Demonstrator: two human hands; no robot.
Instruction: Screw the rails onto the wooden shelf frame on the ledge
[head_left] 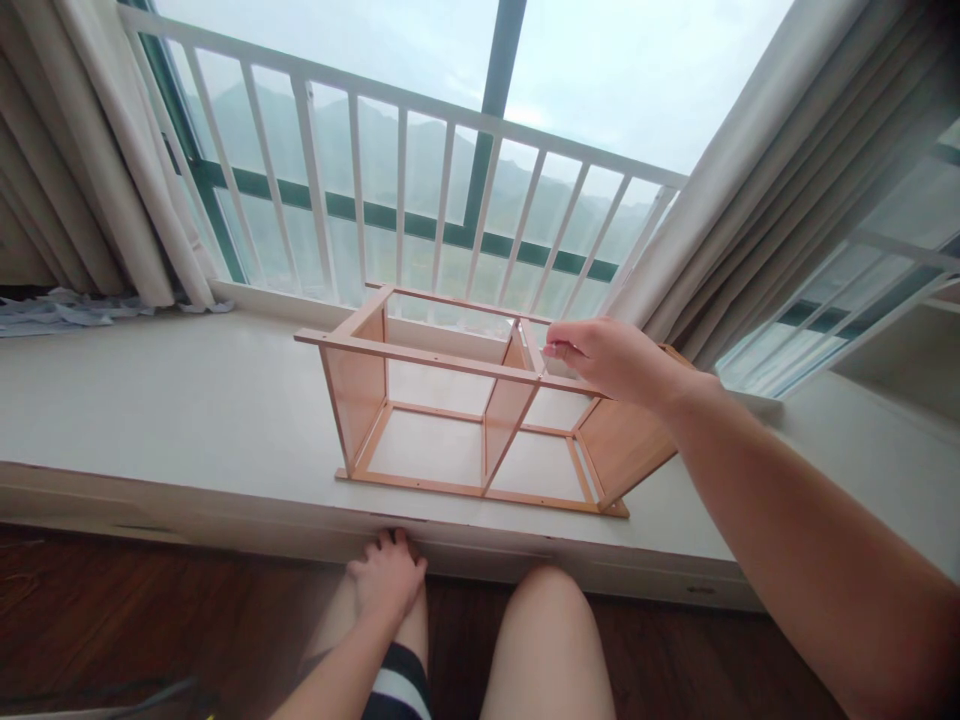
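Note:
A wooden shelf frame lies on its side on the white window ledge, its brown panels standing between two pairs of long rails. Above the upper rails, close to the middle panel, my right hand is closed in a pinch. A thin sliver shows below its fingertips near the rail joint, too small to name. The right end panel is partly hidden behind my right forearm. My left hand rests on my left knee, its fingers apart and holding nothing.
A white railing and the window stand behind the ledge. Beige curtains hang at both sides. White crumpled material lies at the far left. My knees are close to the ledge's front edge, above a dark wooden floor.

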